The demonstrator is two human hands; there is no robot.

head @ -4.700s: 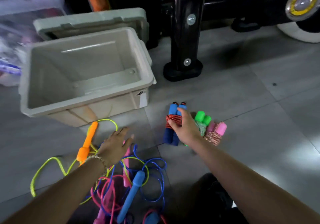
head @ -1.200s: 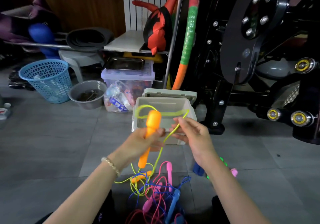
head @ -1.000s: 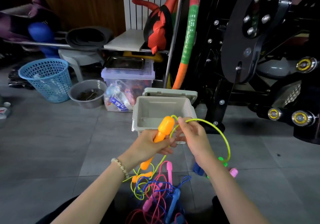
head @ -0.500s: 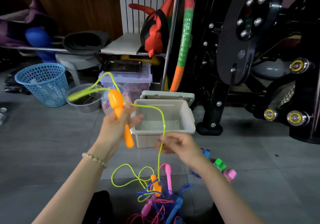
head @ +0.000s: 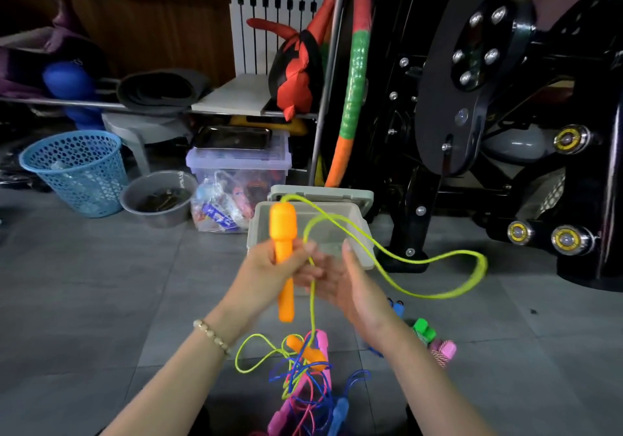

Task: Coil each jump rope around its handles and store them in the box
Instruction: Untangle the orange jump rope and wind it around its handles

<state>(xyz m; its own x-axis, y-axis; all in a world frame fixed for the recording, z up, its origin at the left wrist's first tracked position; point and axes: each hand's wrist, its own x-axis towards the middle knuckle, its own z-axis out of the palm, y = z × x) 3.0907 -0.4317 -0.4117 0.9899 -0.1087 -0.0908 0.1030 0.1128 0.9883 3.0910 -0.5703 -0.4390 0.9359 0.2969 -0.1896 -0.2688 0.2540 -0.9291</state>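
Note:
My left hand grips an orange handle upright in front of the open beige box. Its yellow-green cord swings out in a wide loop to the right. Close beside the handle, my right hand has the cord running through its fingers, thumb up. From there the cord drops to the second orange handle, which lies on a tangle of pink and blue ropes. Three coiled ropes lie on the floor at right: blue, green and pink.
The box lid leans behind the box. A clear plastic bin, a grey basin and a blue basket stand at the back left. A black exercise machine fills the right. Grey floor tiles surround me.
My left hand brought the orange handle right and down, in front of the box. My right hand rose to meet it, and the cord loop swung out to the right.

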